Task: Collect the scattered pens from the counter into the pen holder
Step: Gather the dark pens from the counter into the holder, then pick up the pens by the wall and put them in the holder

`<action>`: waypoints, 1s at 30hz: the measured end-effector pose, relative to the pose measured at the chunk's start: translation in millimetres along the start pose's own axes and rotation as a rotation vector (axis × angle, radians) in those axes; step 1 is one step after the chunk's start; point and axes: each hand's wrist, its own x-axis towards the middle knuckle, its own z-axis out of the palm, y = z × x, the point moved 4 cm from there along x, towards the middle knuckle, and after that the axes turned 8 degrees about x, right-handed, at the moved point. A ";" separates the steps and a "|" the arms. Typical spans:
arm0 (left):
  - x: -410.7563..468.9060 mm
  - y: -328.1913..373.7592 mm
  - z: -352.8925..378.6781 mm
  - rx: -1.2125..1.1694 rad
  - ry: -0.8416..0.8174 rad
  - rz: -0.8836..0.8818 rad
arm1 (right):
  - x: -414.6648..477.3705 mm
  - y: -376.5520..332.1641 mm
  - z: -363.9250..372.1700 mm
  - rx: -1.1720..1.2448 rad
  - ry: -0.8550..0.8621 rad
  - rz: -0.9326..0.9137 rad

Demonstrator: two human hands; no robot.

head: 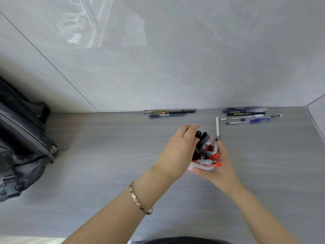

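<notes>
Both hands, left hand (177, 152) and right hand (219, 164), around pen holder (202, 167) full of pens (204, 143).

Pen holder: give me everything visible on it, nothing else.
The pen holder is a small cup with a white rim and a red or pink body, likely plastic; most of it is hidden by the hands. It sits near the middle of the grey counter, seemingly tilted toward the camera, already packed with black, grey and orange-red pens. The right hand cups it from the right and below, thumb across the rim; the left hand is against its left side, fingers on the black pens.
</notes>
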 end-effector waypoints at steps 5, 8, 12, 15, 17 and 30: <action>3.3 17.5 18.6 0.461 -0.080 0.335 | -2.8 7.3 -0.1 0.026 -0.026 0.016; -6.5 5.9 25.7 0.491 -0.037 0.335 | -2.1 7.6 -1.5 0.008 -0.018 -0.006; -24.4 -18.9 30.6 0.407 -0.011 0.329 | 0.8 1.1 0.5 0.026 -0.006 -0.003; -23.9 -20.8 34.0 0.438 -0.082 0.334 | -0.4 -4.9 1.1 0.047 0.017 -0.021; -14.4 -17.5 30.9 0.455 -0.115 0.338 | 1.0 -8.7 1.6 0.044 0.036 -0.038; 72.0 -148.4 -7.9 0.229 -0.085 -0.397 | -2.1 -16.6 5.5 0.099 -0.011 0.001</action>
